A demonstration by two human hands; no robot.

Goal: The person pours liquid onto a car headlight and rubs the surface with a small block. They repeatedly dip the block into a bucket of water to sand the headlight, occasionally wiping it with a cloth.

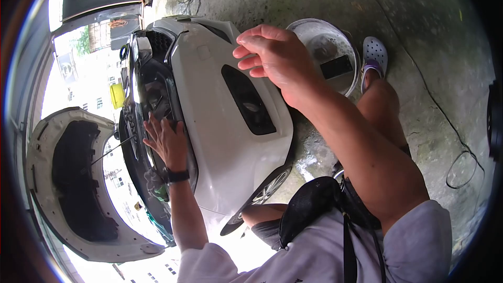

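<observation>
My left hand (166, 144), with a dark watch (177, 176) on the wrist, lies over the front edge of the engine bay (152, 94) with its fingers spread. My right hand (272, 55) is raised in front of the white car bumper (209, 89); its fingers are loosely bent and apart, and nothing shows in them. Below it on the bumper is a dark headlight (249, 99). Beside my right forearm stands a white bucket (358, 68) of cloudy liquid, with a dark rectangular patch in it, partly hidden by the arm.
The raised hood (39, 178) is propped by a thin rod (112, 150) at the left. A yellow item (117, 96) is at the far side of the engine bay. A black cable (419, 78) runs over the concrete floor (445, 36). My foot wears a clog (375, 52).
</observation>
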